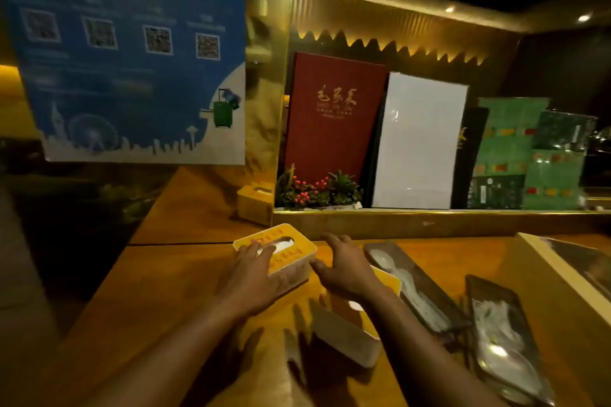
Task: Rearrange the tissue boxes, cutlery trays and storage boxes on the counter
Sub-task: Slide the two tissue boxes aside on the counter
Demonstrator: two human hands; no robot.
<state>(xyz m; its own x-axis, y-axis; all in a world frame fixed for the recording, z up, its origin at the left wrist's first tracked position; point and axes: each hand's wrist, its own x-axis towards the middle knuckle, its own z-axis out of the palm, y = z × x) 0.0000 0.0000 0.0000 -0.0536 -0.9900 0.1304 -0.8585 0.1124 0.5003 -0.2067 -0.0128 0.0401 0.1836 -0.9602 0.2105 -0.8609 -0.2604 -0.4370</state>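
The far tissue box sat on the counter near the back ledge, and my left hand lay on its yellow lid, fingers spread flat, pressing rather than gripping, which I judged was to steady or slide it. My right hand hung open just right of that box, thumb reaching toward its side wall; I couldn't tell if it touched. Under my right wrist lay a second tissue box, closer to me and turned at an angle. Further right, two dark cutlery trays holding white spoons lay slanted, side by side. A pale box edge showed at far right. Menus stood behind the ledge.
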